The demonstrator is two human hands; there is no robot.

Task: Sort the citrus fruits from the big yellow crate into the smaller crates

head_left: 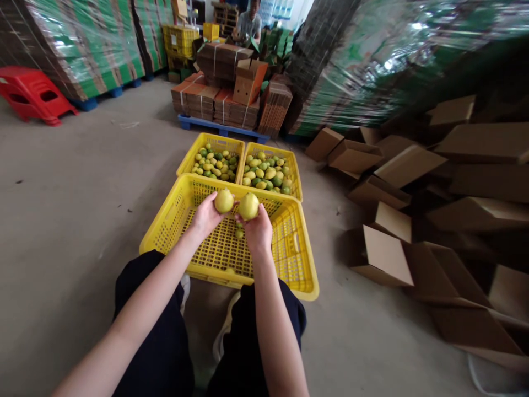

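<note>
My left hand [208,215] is closed around a yellow-green lemon [223,200]. A second lemon [248,206] of much the same size and colour sits in the fingers of my right hand [258,229]. Both are held side by side above the near yellow plastic crate [303,259]. Between my hands, a few small green-yellow fruits [239,234] show on the crate's slotted floor, partly hidden by my right hand.
Behind stand two more yellow crates, left [184,157] and right [296,171], with many yellow and green fruits. Flattened cartons [198,99] lie on a blue pallet [223,131]. Open cardboard boxes [386,253] pile up at right. A red stool [37,95] stands far left; a person [249,25] is at the back.
</note>
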